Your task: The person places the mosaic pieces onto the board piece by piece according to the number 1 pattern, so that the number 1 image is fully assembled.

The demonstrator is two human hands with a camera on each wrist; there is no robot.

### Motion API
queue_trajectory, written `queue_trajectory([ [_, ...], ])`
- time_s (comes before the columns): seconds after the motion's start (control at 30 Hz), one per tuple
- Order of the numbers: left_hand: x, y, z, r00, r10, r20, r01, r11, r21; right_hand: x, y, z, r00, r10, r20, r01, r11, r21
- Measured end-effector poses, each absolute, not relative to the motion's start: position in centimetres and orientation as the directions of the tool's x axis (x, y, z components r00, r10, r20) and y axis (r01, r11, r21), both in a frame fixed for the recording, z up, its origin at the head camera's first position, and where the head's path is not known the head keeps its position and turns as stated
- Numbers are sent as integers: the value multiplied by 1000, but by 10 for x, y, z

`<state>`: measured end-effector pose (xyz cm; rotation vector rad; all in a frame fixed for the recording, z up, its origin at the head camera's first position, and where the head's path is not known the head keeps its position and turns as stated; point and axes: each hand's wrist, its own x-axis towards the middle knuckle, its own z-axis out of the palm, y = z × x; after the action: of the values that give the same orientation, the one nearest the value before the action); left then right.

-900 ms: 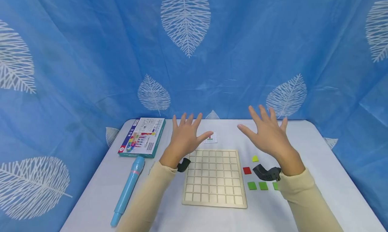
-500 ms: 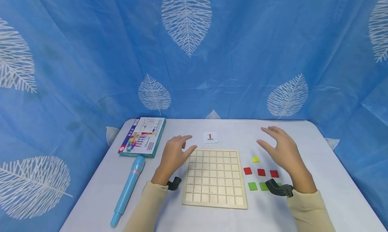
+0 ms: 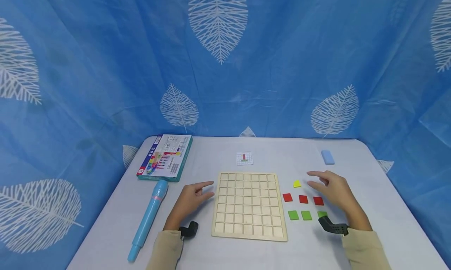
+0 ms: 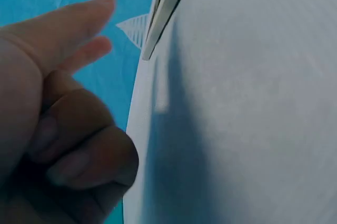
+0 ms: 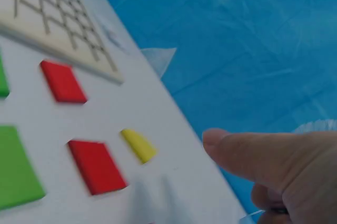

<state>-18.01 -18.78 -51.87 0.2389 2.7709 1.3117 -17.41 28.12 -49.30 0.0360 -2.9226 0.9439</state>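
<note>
A square wooden grid board lies flat on the white table. Just off its left edge is my left hand, index finger and thumb reaching toward the rim, nothing held. In the left wrist view its lower fingers curl inward. My right hand hovers beside the loose tiles, also holding nothing. Closest to its fingertips is a yellow quarter-round tile. Below that tile run red square tiles and green square tiles, one of the green ones partly covered by the right wrist camera mount.
A small card with a printed grid pattern lies behind the board. Back left is a flat colourful box, with a light-blue tube in front of it. A pale blue block sits back right. Blue leaf-print cloth hangs behind.
Both hands have come down and back from above the table, their spread fingers now partly folded. The pattern card, the blue block and all the tiles have come into view.
</note>
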Motion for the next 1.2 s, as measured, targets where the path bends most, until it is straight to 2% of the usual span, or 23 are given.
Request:
queue_trajectory([
  [0.37,-175,-199,-535,-960,276,-42,134,588,798,-180,285,-535,-999,34,-38,51,719,-693],
  [0.53,-177,-198,-534,-949,316,-19,180,588,788,-181,281,-536,-1000,18,19,2,774,-633],
  [0.73,-179,-194,-532,-945,319,-66,154,616,773,-182,277,-537,-999,-16,46,-38,851,-523],
  [0.93,-179,-194,-532,-945,319,-71,150,615,774,-181,274,-538,-999,-38,22,-44,869,-493],
  [1.2,-179,-195,-532,-945,320,-70,150,613,776,-183,272,-541,-999,-18,51,-40,872,-487],
])
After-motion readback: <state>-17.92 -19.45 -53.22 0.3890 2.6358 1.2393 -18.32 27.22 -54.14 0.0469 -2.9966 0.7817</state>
